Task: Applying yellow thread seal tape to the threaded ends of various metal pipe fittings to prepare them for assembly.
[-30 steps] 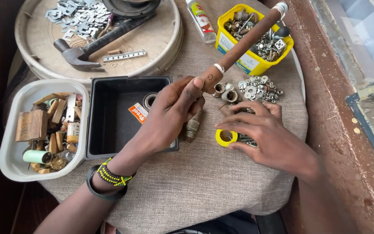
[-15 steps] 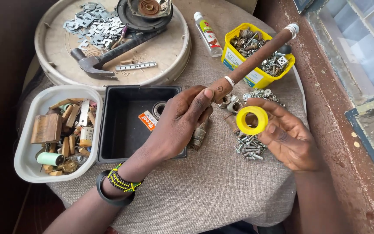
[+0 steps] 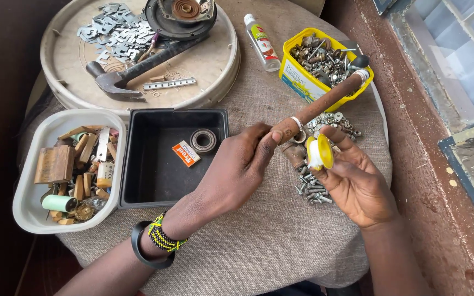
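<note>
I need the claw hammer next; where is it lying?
The hammer lies at upper left in the head view, on the round tray, beside the metal clips.

Left hand (image 3: 237, 175) and right hand (image 3: 355, 183): both bare, forearms uncovered, no sleeves in view. Left wrist carries a plain black bangle (image 3: 141, 249) and, beside it, a band of small beads (image 3: 163, 237) in green, yellow and dark colours. Right wrist unadorned.

Both hands at centre frame, forearms entering from the bottom edge.
Left hand (image 3: 237, 172) pinches closed, beaded wrist; right hand (image 3: 352, 181) palm-up, fingers curled shut.
</note>
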